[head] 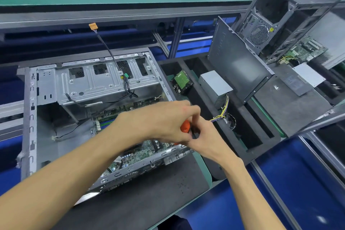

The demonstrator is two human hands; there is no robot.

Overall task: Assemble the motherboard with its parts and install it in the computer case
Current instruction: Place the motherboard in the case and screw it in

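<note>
An open grey computer case (29, 117) lies on its side on a dark mat, with the green motherboard (138, 153) inside it. Over the case's right part, both hands meet on a screwdriver with an orange handle (185, 126). My left hand (160, 119) wraps around the handle from above. My right hand (203, 136) pinches the dark part just below the handle. The screwdriver's tip and the spot it touches are hidden by the hands. A black cable with an orange connector (93, 26) rises from the drive cage (89, 82).
Right of the case, a black foam tray (261, 136) holds a hard drive (182, 81) and a power supply (214, 85) with coloured wires. A loose side panel (237, 61) leans there. Another case (280, 17) with a motherboard stands at the far right. A green shelf runs overhead.
</note>
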